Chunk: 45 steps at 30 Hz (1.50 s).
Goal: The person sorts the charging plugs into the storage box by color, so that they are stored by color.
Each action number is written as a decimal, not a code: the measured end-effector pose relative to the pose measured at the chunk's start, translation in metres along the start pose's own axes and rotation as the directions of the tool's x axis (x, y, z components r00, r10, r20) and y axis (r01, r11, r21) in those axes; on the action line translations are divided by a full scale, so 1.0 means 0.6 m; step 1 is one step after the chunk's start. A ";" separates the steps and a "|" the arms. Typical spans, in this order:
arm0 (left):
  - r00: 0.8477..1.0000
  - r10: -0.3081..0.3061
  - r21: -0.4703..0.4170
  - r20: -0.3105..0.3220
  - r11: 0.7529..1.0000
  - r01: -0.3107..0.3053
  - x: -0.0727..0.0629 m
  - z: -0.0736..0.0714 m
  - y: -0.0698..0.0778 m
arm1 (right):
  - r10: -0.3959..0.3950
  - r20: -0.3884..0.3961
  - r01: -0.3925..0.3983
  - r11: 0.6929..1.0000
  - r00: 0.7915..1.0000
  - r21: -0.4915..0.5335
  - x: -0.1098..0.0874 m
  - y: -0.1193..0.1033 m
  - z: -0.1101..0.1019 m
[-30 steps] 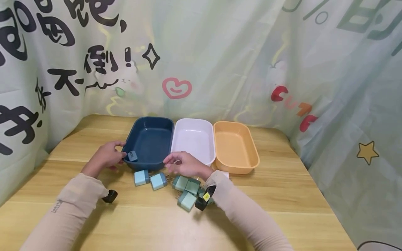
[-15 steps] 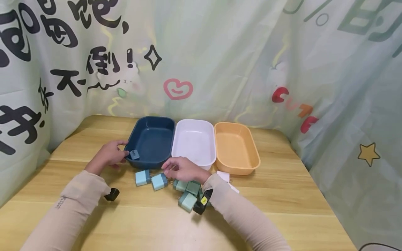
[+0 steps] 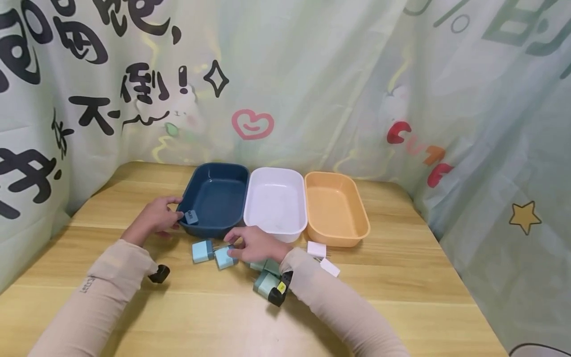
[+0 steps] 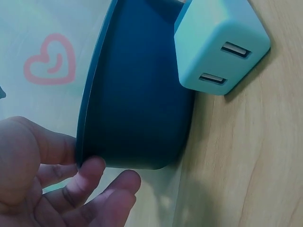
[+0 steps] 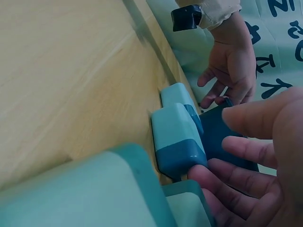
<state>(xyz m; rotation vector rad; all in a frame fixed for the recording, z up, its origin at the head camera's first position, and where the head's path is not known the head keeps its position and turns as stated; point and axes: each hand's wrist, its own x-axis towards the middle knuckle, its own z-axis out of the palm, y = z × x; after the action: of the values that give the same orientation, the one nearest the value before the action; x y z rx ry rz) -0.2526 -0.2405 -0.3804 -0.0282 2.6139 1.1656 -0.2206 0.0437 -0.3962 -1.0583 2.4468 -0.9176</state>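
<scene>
Lettering (image 3: 92, 114) in heavy black marks the left of the pale green curtain (image 3: 312, 74), where 不, 倒 and an exclamation mark can be read; on the right, coloured letters (image 3: 434, 156) spell CUTE. Printing (image 3: 87, 284) on the left sleeve (image 3: 100, 292) begins "Lets", the rest unclear. The yellow label (image 3: 281, 287) on the right wrist's black device (image 3: 276, 297) is too small to read.

Three trays stand side by side on the wooden bench (image 3: 200, 317): navy tray (image 3: 218, 198), white tray (image 3: 276, 198), orange tray (image 3: 334, 208). The left grip (image 3: 156, 218) pinches the navy tray's left rim near the front corner. Just inside that corner sits a small blue charger (image 3: 191, 216); the marks on its face cannot be made out.

The right grip (image 3: 256, 244) is wide, thumb apart from the fingers, low over a light-blue charger (image 3: 223, 258) in front of the navy tray; a fingertip is at its dark end, though contact is hard to tell. A second light-blue charger (image 3: 202, 251) lies just to its left. Green chargers (image 3: 264, 285), partly hidden, cluster under the right wrist. Two white chargers (image 3: 316, 249) lie by the orange tray's near left corner. In the left wrist view, a light-blue charger shows two USB ports (image 4: 235, 49).
</scene>
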 end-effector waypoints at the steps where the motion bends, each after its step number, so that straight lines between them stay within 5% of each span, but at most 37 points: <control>1: 1.000 0.002 -0.001 -0.001 1.000 -0.002 0.001 0.000 0.000 | -0.003 0.005 0.003 1.000 1.000 -0.009 0.001 0.000 0.000; 23: 1.000 -0.013 -0.008 -0.002 1.000 0.013 0.002 0.000 0.011 | 0.048 0.070 -0.026 0.956 0.996 -0.292 0.021 -0.012 0.007; 45: 1.000 -0.027 -0.017 0.004 0.999 0.027 0.004 -0.002 0.003 | 0.026 0.046 -0.015 0.973 0.999 -0.231 0.017 -0.017 0.005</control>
<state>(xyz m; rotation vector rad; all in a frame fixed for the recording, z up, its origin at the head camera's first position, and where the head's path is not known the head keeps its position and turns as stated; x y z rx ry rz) -0.2554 -0.2401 -0.3789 -0.0649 2.5920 1.1775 -0.2204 0.0296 -0.3923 -1.1128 2.5643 -0.6036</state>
